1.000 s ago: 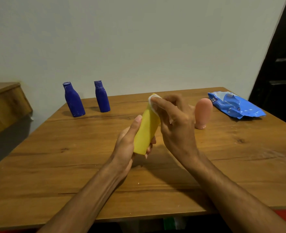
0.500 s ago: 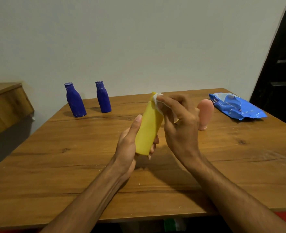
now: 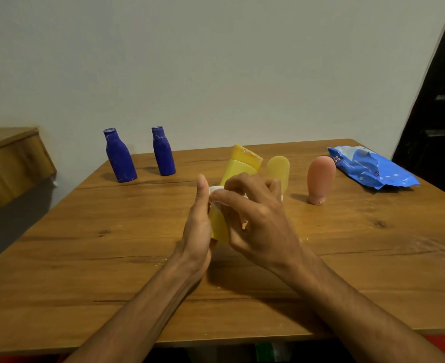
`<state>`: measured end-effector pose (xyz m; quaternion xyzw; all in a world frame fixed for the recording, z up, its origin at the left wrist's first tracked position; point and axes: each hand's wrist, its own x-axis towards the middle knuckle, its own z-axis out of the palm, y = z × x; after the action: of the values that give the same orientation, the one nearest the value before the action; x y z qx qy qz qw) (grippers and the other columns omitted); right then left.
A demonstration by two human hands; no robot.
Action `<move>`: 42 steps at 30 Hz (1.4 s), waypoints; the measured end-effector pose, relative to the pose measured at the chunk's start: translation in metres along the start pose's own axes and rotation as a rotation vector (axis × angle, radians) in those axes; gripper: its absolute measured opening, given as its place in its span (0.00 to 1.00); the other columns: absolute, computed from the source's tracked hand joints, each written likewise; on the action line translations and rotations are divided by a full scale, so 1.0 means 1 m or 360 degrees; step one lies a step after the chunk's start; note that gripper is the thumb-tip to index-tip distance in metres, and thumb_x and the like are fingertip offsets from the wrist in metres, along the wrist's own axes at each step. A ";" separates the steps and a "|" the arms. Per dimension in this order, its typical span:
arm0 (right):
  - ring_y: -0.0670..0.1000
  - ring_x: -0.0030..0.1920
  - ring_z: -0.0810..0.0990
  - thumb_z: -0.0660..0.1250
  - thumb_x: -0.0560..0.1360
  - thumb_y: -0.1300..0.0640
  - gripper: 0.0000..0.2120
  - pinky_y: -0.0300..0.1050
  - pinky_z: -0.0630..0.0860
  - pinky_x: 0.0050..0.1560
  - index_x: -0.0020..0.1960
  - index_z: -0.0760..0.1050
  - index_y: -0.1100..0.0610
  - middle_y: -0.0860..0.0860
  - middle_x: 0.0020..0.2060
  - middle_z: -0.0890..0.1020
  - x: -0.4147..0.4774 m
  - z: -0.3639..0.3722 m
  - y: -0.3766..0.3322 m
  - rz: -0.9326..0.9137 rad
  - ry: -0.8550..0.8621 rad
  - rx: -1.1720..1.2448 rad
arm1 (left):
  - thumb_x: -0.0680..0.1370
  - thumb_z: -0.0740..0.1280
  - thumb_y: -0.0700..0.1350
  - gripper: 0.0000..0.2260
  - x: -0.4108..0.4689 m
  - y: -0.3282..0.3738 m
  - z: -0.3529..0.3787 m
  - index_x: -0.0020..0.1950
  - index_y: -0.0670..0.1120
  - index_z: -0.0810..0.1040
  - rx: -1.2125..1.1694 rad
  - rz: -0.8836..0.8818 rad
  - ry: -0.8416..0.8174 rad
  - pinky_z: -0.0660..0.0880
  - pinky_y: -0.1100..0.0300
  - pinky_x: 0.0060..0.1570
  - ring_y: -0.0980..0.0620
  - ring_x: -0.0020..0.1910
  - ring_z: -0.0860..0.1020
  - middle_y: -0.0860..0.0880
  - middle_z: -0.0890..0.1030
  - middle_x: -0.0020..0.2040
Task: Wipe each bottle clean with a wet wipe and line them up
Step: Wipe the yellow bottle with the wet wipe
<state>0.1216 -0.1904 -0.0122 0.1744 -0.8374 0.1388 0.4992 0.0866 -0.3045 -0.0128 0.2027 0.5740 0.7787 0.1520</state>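
ok quick count: two blue bottles (image 3: 120, 155) (image 3: 163, 151), two yellow bottles (image 3: 242, 163) (image 3: 279, 169), one pink bottle (image 3: 320, 179), one wet wipe (image 3: 214, 190), one wipes pack (image 3: 367, 167), one table (image 3: 85, 258).

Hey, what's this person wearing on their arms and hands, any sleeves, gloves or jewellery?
Nothing that shows. The left hand and right hand are bare, with no gloves or rings in view. The left forearm and right forearm are uncovered down to the frame's bottom edge: no sleeves, watch or wristband visible.
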 end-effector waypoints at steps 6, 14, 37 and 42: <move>0.51 0.48 0.72 0.67 0.72 0.60 0.10 0.48 0.66 0.45 0.52 0.80 0.57 0.55 0.47 0.78 0.000 0.001 0.002 0.0085 0.0108 -0.0105 | 0.76 0.58 0.64 0.21 0.001 -0.001 0.000 0.55 0.53 0.83 0.0026 -0.0008 -0.0029 0.70 0.32 0.60 0.46 0.53 0.83 0.43 0.84 0.55; 0.49 0.50 0.73 0.69 0.75 0.61 0.11 0.50 0.68 0.47 0.57 0.80 0.58 0.53 0.49 0.77 0.006 -0.005 0.015 0.0306 0.0317 0.0000 | 0.71 0.60 0.71 0.31 0.001 -0.003 -0.003 0.59 0.49 0.80 0.0048 -0.0081 -0.0188 0.76 0.53 0.41 0.48 0.43 0.80 0.42 0.83 0.48; 0.46 0.51 0.80 0.69 0.77 0.60 0.09 0.44 0.79 0.48 0.57 0.81 0.59 0.51 0.49 0.82 0.012 -0.006 0.020 0.0743 0.0563 0.0545 | 0.79 0.54 0.65 0.28 0.003 -0.001 -0.004 0.65 0.44 0.72 -0.0549 -0.0319 -0.0349 0.71 0.58 0.28 0.50 0.30 0.72 0.44 0.76 0.38; 0.47 0.52 0.80 0.69 0.77 0.61 0.10 0.43 0.80 0.49 0.58 0.80 0.60 0.52 0.50 0.82 0.012 -0.005 0.019 0.0759 0.0592 0.0619 | 0.79 0.54 0.65 0.27 0.002 0.000 -0.005 0.63 0.44 0.74 -0.0499 -0.0301 -0.0356 0.70 0.57 0.28 0.50 0.29 0.72 0.43 0.77 0.38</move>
<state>0.1122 -0.1731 -0.0001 0.0375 -0.7073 0.4374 0.5541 0.0823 -0.3073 -0.0136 0.2069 0.4418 0.8134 0.3168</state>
